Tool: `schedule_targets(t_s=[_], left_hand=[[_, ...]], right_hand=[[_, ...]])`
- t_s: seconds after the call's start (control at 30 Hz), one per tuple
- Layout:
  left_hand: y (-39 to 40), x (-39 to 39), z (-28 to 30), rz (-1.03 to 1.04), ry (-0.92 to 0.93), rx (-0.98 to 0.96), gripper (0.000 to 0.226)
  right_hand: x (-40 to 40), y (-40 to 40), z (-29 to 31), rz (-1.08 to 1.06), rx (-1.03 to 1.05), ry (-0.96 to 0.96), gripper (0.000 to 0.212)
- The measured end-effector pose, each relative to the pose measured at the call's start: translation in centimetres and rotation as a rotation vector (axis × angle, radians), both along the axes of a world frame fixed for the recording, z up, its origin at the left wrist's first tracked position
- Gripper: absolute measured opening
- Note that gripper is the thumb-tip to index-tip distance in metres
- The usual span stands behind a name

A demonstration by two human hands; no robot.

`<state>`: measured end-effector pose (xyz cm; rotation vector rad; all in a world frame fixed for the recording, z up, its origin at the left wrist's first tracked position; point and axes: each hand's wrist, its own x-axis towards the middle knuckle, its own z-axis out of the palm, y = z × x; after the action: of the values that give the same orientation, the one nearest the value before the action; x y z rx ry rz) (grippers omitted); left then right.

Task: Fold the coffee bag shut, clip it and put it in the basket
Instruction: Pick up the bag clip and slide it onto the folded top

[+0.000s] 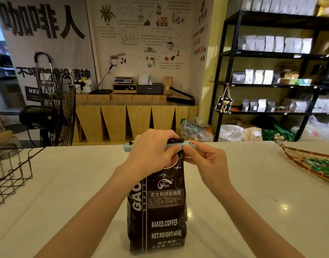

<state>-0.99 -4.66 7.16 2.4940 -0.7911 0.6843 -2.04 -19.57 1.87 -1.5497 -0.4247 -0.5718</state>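
Observation:
A dark brown coffee bag (160, 207) with white lettering stands upright on the white counter (67, 192), right in front of me. Its top is folded over, and a long light-blue clip (189, 145) lies across the fold. My left hand (150, 151) grips the folded top and the left part of the clip from above. My right hand (208, 161) pinches the clip's right end between thumb and fingers. A black wire basket (11, 170) stands at the counter's left edge, about an arm's length from the bag.
A woven tray (297, 162) with green wrapped sweets sits at the counter's right edge. Beyond the counter stand a black floor fan (54, 105), a wooden sideboard with scales and a sealer, and black shelves of coffee bags (271, 75).

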Motion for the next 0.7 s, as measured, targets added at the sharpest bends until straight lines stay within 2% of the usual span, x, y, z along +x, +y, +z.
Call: schedule_targets(t_s=[0.07,0.13,0.23,0.27,0.3,0.4,0.47,0.5,0.6,0.7], left_hand=[[0.2,-0.1,-0.3,-0.032,-0.039,0.000,0.029],[0.4,-0.2,-0.9,-0.049,-0.157,0.003,0.036],[1.3,-0.3,-2.2,0.067,-0.309,0.004,0.069],[1.7,-0.6,-2.7,0.115,-0.271,-0.079,0.082],[2.3,-0.8,-3.2,0.152,-0.155,-0.218,0.095],[3.8,-1.7,-4.6,0.152,0.477,-0.730,0.118],[4.5,-1.9,-5.8,0.117,0.746,-0.940,0.118],[4.7,-2.0,-6.4,0.098,0.797,-0.989,0.112],[4.6,-2.3,-7.4,0.052,0.784,-1.010,0.082],[4.5,-2.6,-7.6,0.038,0.765,-1.045,0.067]], right_hand=[[0.0,-0.2,0.1,0.008,-0.004,0.020,0.021],[0.1,-0.4,0.3,0.046,0.007,0.075,0.021],[0.3,-0.7,0.4,0.087,0.038,0.156,0.019],[0.3,-0.8,0.3,0.093,0.052,0.174,0.020],[0.3,-0.7,0.2,0.098,0.071,0.191,0.021],[0.5,-0.4,0.0,0.119,0.142,0.241,0.019],[0.6,-0.2,-0.2,0.121,0.179,0.275,0.018],[0.6,-0.1,-0.4,0.120,0.198,0.296,0.019],[0.4,0.0,-1.2,0.138,0.245,0.372,0.027],[-0.6,0.3,-2.6,0.184,0.171,0.455,0.038]])
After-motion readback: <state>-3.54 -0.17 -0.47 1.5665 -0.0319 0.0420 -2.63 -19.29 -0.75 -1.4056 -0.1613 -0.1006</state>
